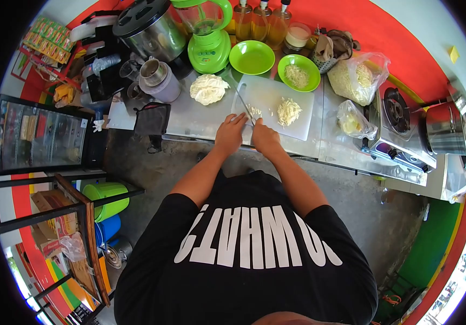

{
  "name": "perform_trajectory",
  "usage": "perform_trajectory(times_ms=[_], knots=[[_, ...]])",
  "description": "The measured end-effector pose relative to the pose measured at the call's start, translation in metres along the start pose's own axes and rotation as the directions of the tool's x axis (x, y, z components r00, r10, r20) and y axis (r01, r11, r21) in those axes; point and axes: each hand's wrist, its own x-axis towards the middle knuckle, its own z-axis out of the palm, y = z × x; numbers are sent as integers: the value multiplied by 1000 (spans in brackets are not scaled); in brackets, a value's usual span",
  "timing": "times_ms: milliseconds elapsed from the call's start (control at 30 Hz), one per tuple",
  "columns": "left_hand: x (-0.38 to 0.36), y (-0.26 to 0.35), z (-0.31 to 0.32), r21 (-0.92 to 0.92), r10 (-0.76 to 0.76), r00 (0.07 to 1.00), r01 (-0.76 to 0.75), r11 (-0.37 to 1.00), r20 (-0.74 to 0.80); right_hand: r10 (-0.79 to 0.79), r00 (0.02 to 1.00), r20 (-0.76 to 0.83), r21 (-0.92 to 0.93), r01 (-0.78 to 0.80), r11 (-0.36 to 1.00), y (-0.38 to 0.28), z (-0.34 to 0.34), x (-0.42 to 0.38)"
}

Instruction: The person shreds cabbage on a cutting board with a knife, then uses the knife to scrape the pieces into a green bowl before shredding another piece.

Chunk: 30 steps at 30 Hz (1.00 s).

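Observation:
My right hand [266,137] is closed around the handle of a knife [242,102], its blade pointing away over the white cutting board [300,122]. My left hand [230,133] is at the board's near left edge, fingers bent together beside the blade; whatever they hold is hidden. Some pale chopped strips [255,111] lie by the knife. Farther right on the board sits a larger heap of pale strips [289,111]. Left of the board, a creamy white mound [209,89] rests on the metal counter [189,120].
Behind the board stand a green bowl [252,57], another bowl with pale shreds [297,76], a green blender [209,50] and oil bottles [260,21]. Plastic bags [358,78] and a gas stove [398,111] are at right. A black pouch [152,118] hangs over the counter's front edge.

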Motion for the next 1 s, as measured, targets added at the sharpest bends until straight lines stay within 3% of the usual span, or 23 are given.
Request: perform_trajectory(times_ms=[233,400,600,733,1000], knots=[[1,5,1,2,1,998,-1,1000,-69,4,996,85,-3,-4,1000,-4,-16,-19],[0,4,0,-12,-15,1000,14,1000,-20,51,999,-13,-1,-51,999,-6,6,-10],[2,8,-6,7,-43,999,43,999,30,2,1000,25,-35,-1,999,-12,-11,-3],[0,7,-5,12,-23,1000,23,1000,19,29,996,87,17,-30,999,-11,-9,-12],[-2,9,-6,-10,-18,999,18,1000,-36,40,999,13,-13,-40,999,-6,12,-9]])
